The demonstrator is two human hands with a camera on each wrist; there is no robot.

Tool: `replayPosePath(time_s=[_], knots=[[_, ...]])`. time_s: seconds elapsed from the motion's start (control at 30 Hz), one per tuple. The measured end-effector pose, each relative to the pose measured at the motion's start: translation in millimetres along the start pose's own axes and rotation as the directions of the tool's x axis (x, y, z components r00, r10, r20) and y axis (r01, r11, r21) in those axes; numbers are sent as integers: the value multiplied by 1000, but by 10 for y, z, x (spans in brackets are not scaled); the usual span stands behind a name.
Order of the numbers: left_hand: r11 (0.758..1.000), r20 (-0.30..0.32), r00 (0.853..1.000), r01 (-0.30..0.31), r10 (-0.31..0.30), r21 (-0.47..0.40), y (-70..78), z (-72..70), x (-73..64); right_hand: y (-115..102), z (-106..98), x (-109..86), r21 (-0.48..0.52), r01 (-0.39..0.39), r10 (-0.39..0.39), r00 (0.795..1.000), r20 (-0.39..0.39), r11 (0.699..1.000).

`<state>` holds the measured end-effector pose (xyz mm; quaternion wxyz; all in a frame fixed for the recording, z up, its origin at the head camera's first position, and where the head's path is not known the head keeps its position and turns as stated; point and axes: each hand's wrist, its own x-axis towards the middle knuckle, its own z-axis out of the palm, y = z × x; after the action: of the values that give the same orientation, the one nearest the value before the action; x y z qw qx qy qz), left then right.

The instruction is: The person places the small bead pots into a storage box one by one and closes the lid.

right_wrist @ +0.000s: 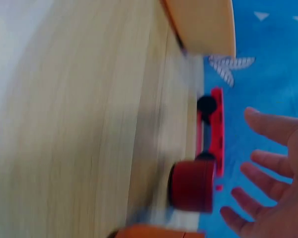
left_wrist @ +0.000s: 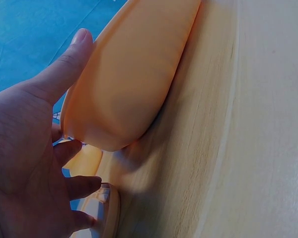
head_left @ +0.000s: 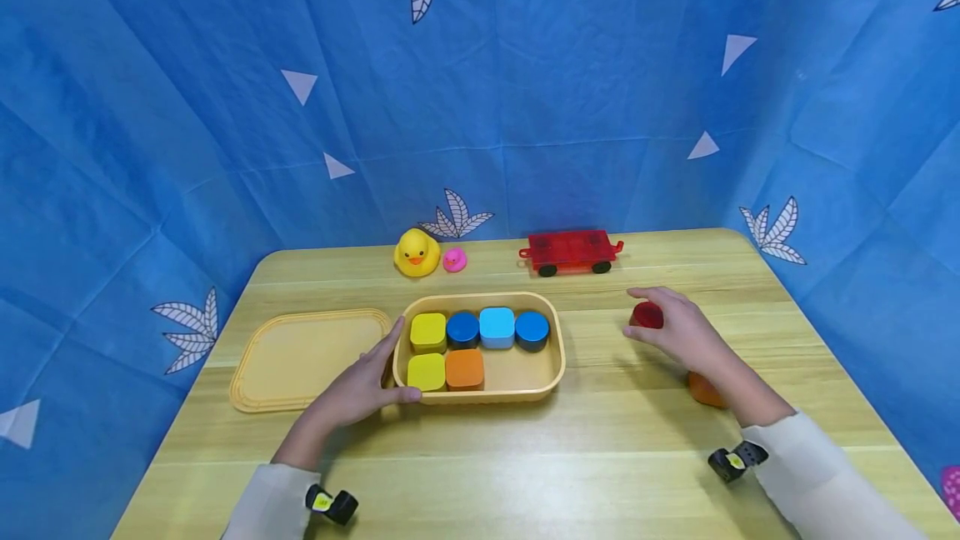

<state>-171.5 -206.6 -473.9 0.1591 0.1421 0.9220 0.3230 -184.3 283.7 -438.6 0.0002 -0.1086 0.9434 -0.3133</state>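
A tan oval-ended box (head_left: pixel 525 394) holds several blocks: two yellow, two round dark blue, one light blue block (head_left: pixel 497 326) and one orange block (head_left: pixel 465 369). My left hand (head_left: pixel 362 387) holds the box's left end, thumb along the near side and index finger at the far corner. The other fingers spread loosely in the left wrist view. On the right, my right hand (head_left: pixel 686 332) reaches over a round red block (right_wrist: pixel 192 186) with thumb and fingers apart. In the right wrist view a gap shows between the fingers and the red block.
An orange block (head_left: pixel 705 390) stands under my right forearm. Left of the box lies a flat tan lid (head_left: pixel 307 361). Along the back edge are a yellow duck (head_left: pixel 417 253), a small pink duck (head_left: pixel 454 260) and a red wheeled wagon (head_left: pixel 570 251), before a blue curtain (head_left: pixel 525 90).
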Motion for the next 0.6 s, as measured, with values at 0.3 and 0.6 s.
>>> replayPosePath(time_s=[0.3, 0.6], knots=[[1000, -4, 1000, -3, 3, -4, -7, 0, 0, 311, -89, 92, -17, -105, 107, 987, 120, 994], [1000, -5, 1000, -19, 19, -6, 9, -4, -8, 367, -99, 118, -49, -140, 147, 975, 165, 989]])
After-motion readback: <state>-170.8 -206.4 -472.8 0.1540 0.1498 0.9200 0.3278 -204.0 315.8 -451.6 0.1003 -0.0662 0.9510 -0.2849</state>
